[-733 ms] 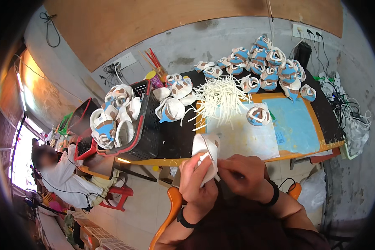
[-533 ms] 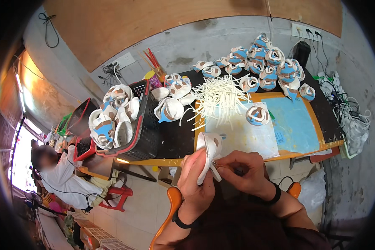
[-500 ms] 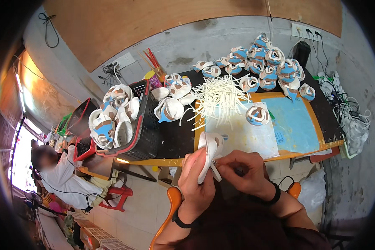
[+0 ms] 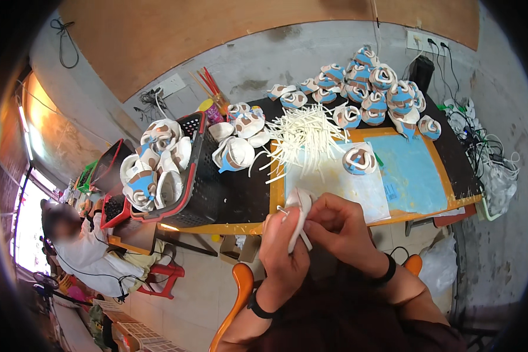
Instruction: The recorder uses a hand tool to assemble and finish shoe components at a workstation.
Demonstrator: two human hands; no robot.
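Observation:
Off the table's front edge, a small white shoe upper (image 4: 300, 206) is held up between my two hands. My left hand (image 4: 281, 243) is closed round its side, and a white strip hangs from it by the fingers. My right hand (image 4: 341, 227) pinches at the upper's right edge; its fingertips are partly hidden. Beyond the hands, a finished-looking small shoe upper (image 4: 358, 160) in white, brown and blue lies on the white sheet (image 4: 311, 176). A heap of white cord strips (image 4: 304, 136) covers the sheet's far left.
A black basket with red rim (image 4: 200, 170) full of uppers stands at the left. More uppers are piled (image 4: 376, 88) at the back right, near a black canister (image 4: 421, 73). A blue sheet (image 4: 419, 170) covers the right side. A person (image 4: 91, 246) sits at far left.
The shoe upper has turned in my hands, now showing its edge rather than its side. My right hand has shifted slightly up and left, closer to it.

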